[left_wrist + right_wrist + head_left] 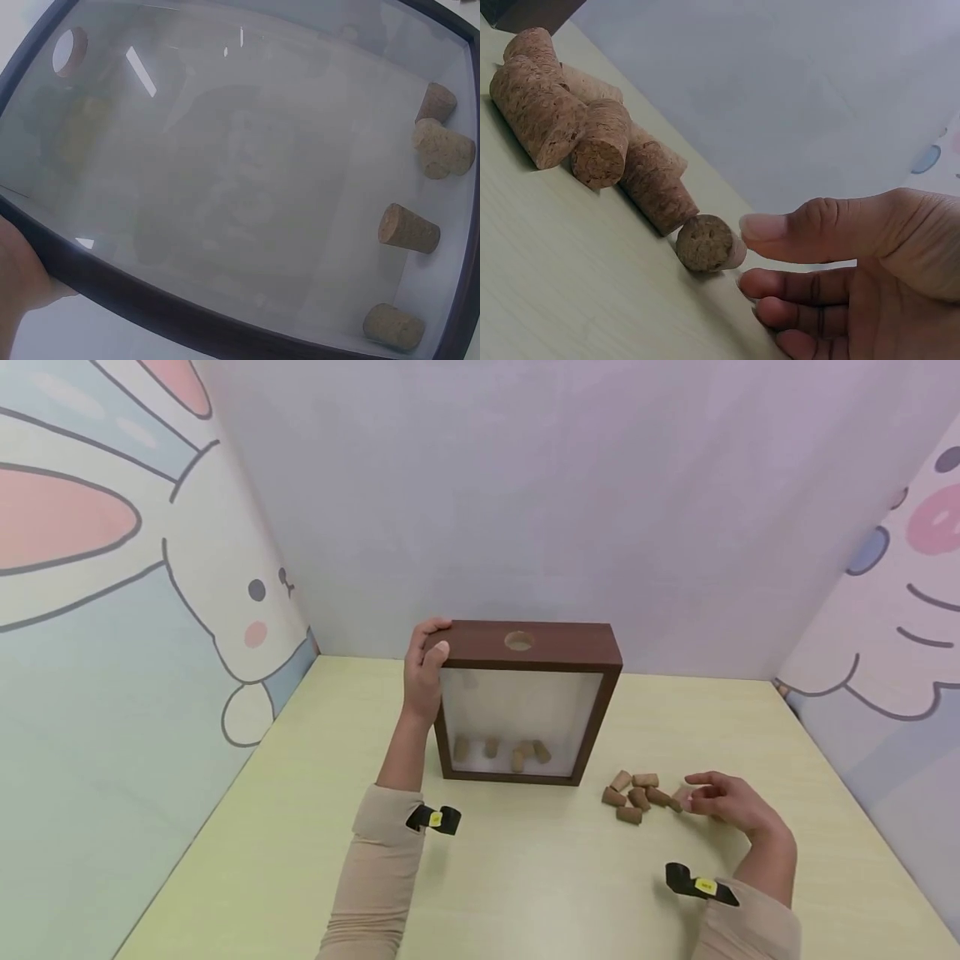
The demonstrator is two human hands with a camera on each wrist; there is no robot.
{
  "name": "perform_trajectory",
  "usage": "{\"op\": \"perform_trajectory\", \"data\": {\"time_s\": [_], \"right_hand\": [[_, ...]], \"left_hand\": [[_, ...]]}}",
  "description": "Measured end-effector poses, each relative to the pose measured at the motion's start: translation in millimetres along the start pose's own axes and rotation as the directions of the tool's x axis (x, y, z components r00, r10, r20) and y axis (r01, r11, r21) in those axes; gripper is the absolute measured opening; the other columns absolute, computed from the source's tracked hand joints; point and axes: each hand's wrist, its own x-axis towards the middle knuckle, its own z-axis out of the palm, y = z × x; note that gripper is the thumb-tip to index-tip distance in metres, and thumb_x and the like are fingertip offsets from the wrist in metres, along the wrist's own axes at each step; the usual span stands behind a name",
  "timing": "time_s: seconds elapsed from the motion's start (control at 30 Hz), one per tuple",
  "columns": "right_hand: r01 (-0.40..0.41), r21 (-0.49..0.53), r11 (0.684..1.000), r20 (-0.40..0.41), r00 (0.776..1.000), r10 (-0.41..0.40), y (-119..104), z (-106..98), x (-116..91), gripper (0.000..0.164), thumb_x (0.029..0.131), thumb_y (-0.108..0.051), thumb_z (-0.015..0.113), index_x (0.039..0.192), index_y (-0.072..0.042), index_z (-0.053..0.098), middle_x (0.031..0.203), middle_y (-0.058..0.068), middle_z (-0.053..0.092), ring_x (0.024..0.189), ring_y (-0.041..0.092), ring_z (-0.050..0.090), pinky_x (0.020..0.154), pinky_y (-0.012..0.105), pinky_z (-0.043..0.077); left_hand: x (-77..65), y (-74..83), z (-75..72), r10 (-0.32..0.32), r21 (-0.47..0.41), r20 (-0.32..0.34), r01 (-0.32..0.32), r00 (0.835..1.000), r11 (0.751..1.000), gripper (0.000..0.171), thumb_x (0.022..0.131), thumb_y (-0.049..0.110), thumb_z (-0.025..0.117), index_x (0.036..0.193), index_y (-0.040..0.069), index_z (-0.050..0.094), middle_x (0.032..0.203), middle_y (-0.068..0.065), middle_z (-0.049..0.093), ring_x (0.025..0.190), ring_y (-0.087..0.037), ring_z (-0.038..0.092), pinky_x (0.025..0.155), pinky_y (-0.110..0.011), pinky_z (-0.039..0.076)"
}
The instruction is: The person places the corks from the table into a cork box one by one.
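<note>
A dark brown wooden shadow box (525,645) with a clear front stands upright on the table, a round hole (519,641) in its top. My left hand (424,672) grips its upper left corner, thumb on the top edge. Inside, several corks (409,228) lie along the bottom. To the right of the box is a loose cluster of corks (628,815). At the cluster's right end, my right hand (731,802) has its thumb and fingers spread around one cork (705,244). The thumb tip is at that cork's edge; firm contact cannot be made out.
The pale yellow table (525,877) meets a plain back wall (525,510). Cartoon-printed side panels stand at left (112,718) and right (885,635). Each wrist wears a black camera strap (435,818).
</note>
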Motion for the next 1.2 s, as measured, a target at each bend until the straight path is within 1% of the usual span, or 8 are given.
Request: {"op": "perform_trajectory", "data": {"time_s": [0.1, 0.33, 0.47, 0.6, 0.73, 0.87, 1.0, 1.2], "right_hand": [[-0.019, 0.018, 1.000, -0.017, 1.000, 0.019, 4.2, 2.4, 1.7, 0.053, 0.081, -0.017, 0.070, 0.121, 0.010, 0.049, 0.093, 0.009, 0.055, 0.082, 0.019, 0.049, 0.069, 0.030, 0.043], [-0.017, -0.065, 0.998, -0.023, 1.000, 0.015, 3.0, 5.1, 7.6, 0.044, 0.078, -0.017, 0.073, 0.110, 0.008, 0.055, 0.088, 0.007, 0.056, 0.082, 0.020, 0.048, 0.072, 0.034, 0.037], [-0.010, -0.080, 0.997, -0.026, 1.000, 0.008, 0.7, 5.1, 7.9, 0.041, 0.079, -0.017, 0.072, 0.108, 0.007, 0.056, 0.089, 0.007, 0.058, 0.081, 0.019, 0.051, 0.072, 0.035, 0.039], [-0.010, -0.033, 0.999, -0.059, 0.998, 0.008, -3.2, 4.5, 1.9, 0.045, 0.081, -0.017, 0.071, 0.113, 0.009, 0.053, 0.096, 0.011, 0.061, 0.082, 0.017, 0.054, 0.070, 0.032, 0.043], [0.067, 0.057, 0.996, -0.125, 0.990, -0.059, -13.6, 1.3, -0.4, 0.047, 0.083, -0.013, 0.069, 0.119, 0.008, 0.048, 0.099, 0.015, 0.061, 0.083, 0.012, 0.056, 0.070, 0.029, 0.045], [0.188, 0.101, 0.977, -0.189, 0.968, -0.167, -29.9, -3.5, -0.1, 0.044, 0.083, -0.007, 0.069, 0.118, 0.008, 0.047, 0.094, 0.013, 0.062, 0.081, 0.009, 0.058, 0.070, 0.024, 0.046], [0.305, 0.097, 0.947, -0.239, 0.931, -0.275, -49.6, -7.3, 0.0, 0.041, 0.082, -0.001, 0.068, 0.116, 0.007, 0.047, 0.088, 0.011, 0.062, 0.077, 0.012, 0.058, 0.067, 0.023, 0.047], [0.395, 0.060, 0.917, -0.352, 0.868, -0.351, -79.0, -13.2, -0.3, 0.045, 0.079, 0.003, 0.070, 0.117, -0.013, 0.052, 0.085, 0.004, 0.059, 0.071, 0.011, 0.054, 0.061, 0.019, 0.045]], "left_hand": [[-0.2, -0.9, -0.2, -0.004, -0.004, -0.008, 0.004, 1.000, 1.000, 0.049, 0.087, 0.029, 0.044, 0.123, -0.004, 0.046, 0.123, -0.011, 0.046, 0.103, -0.020, 0.044, 0.088, -0.033, 0.032], [1.7, -1.3, 1.9, 0.013, -0.024, 0.003, -0.013, 1.000, 1.000, 0.048, 0.087, 0.028, 0.045, 0.121, -0.006, 0.046, 0.119, -0.008, 0.047, 0.100, -0.019, 0.045, 0.086, -0.033, 0.033], [1.0, -1.6, 1.7, 0.002, -0.013, -0.005, -0.002, 1.000, 1.000, 0.048, 0.086, 0.029, 0.045, 0.121, -0.005, 0.046, 0.118, -0.008, 0.047, 0.100, -0.019, 0.045, 0.086, -0.033, 0.032], [-0.8, -1.0, 1.6, -0.010, -0.012, -0.005, 0.010, 1.000, 1.000, 0.049, 0.087, 0.029, 0.045, 0.121, -0.005, 0.046, 0.119, -0.009, 0.047, 0.101, -0.019, 0.044, 0.087, -0.033, 0.032], [-1.2, -0.6, 1.1, -0.004, -0.011, -0.018, 0.004, 1.000, 1.000, 0.049, 0.087, 0.028, 0.045, 0.121, -0.006, 0.046, 0.120, -0.011, 0.047, 0.102, -0.019, 0.044, 0.087, -0.033, 0.032], [-1.4, -0.8, 0.4, -0.008, -0.014, -0.013, 0.007, 1.000, 1.000, 0.046, 0.087, 0.024, 0.044, 0.122, -0.006, 0.045, 0.123, -0.010, 0.045, 0.104, -0.019, 0.043, 0.089, -0.033, 0.031], [-2.4, -1.5, -0.1, -0.022, -0.017, -0.008, 0.022, 1.000, 1.000, 0.045, 0.088, 0.021, 0.043, 0.124, -0.006, 0.045, 0.127, -0.012, 0.043, 0.107, -0.018, 0.042, 0.090, -0.033, 0.030], [-2.9, -0.5, -0.2, -0.026, -0.005, -0.011, 0.026, 1.000, 1.000, 0.046, 0.088, 0.023, 0.043, 0.124, -0.005, 0.045, 0.129, -0.016, 0.042, 0.109, -0.018, 0.041, 0.090, -0.033, 0.030]]}}
